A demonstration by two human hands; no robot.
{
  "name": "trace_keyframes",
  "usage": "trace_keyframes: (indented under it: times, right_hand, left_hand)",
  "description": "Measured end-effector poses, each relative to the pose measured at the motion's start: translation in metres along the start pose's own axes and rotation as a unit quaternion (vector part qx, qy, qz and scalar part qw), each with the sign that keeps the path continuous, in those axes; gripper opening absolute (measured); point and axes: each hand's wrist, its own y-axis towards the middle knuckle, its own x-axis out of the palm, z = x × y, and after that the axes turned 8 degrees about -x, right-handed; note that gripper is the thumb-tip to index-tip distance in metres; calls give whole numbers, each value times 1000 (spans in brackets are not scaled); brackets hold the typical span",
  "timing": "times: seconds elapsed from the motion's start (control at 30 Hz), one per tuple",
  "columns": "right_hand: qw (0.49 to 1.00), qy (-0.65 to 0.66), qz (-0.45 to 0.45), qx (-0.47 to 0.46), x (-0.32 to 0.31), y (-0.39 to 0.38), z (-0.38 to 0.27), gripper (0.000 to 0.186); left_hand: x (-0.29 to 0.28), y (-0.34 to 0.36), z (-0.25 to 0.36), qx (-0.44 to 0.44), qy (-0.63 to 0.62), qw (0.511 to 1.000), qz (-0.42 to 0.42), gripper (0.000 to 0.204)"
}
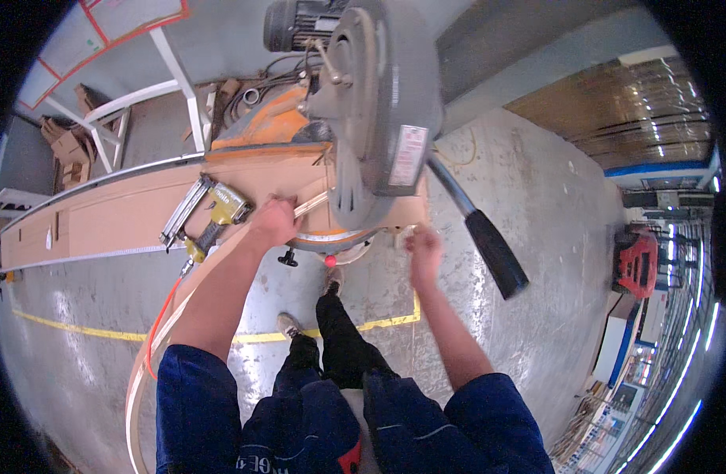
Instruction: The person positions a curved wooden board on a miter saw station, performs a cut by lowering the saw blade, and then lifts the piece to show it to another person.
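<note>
My left hand (276, 222) is closed around a thin pale wood strip (311, 205) on the cardboard-covered bench. The strip's far end reaches up to the guard of a large grey mitre saw (386, 103). Its other part bends back along my left forearm toward the lower left. My right hand (424, 254) hangs off the bench's right end, left of the saw's black handle (497, 257), which it does not touch. Motion smears its fingers, and whether they hold anything is unclear. A nail gun (213, 209) lies on the bench just left of my left hand.
An orange air hose (164, 316) runs down from the nail gun. Below the saw table sit a black clamp knob (288, 257) and a red knob (330, 261). A white frame (177, 79) stands behind the bench. A yellow line (363, 325) crosses the floor; a red vehicle (638, 265) is far right.
</note>
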Motion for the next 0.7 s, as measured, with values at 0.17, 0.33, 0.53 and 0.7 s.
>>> trace_keyframes:
  times: [0.17,0.33,0.53,0.7]
  right_hand:
    - [975,-40,26,-216,-33,110,-166,25]
    - [921,-159,-223,-276,33,186,-285,32]
    - [862,-251,-375,-230,137,248,-287,29]
    - [828,-329,-440,-110,155,259,-301,20]
  left_hand:
    - [4,4,-4,4,13,1000,-14,50]
    - [4,6,-1,62,27,997,28,37]
    - [10,5,-6,63,9,997,53,41]
    - [13,1,-5,3,16,1000,23,39]
